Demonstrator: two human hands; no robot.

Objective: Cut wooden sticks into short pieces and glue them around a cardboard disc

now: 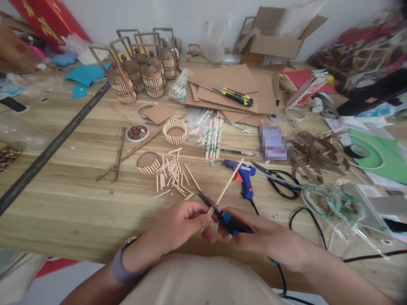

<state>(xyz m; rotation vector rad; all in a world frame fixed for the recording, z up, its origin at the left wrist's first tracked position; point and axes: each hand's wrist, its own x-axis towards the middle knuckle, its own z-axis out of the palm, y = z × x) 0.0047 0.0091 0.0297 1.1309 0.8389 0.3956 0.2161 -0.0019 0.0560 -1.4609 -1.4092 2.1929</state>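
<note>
Near the table's front edge, my left hand [187,222] pinches a thin wooden stick [229,182] that slants up to the right. My right hand [251,231] is wrapped round blue-and-black handled cutters [233,222]. Their metal jaws lie at the stick, just above my left fingertips. Just beyond my hands lies a loose pile of short stick pieces [173,169]. Behind it stand a ring of upright sticks [174,132] and a partly lined round cardboard base [149,162]. A blue glue gun [246,180] lies to the right of the pile.
Black scissors [282,184], wrapped sticks [213,137] and a bowl of brown beads [137,132] lie on the table [79,203]. Stacked cardboard [222,80] holds a yellow-black cutter [235,96]. Small lidded baskets [152,78] stand at the back left. A black cable [313,222] curls at the right.
</note>
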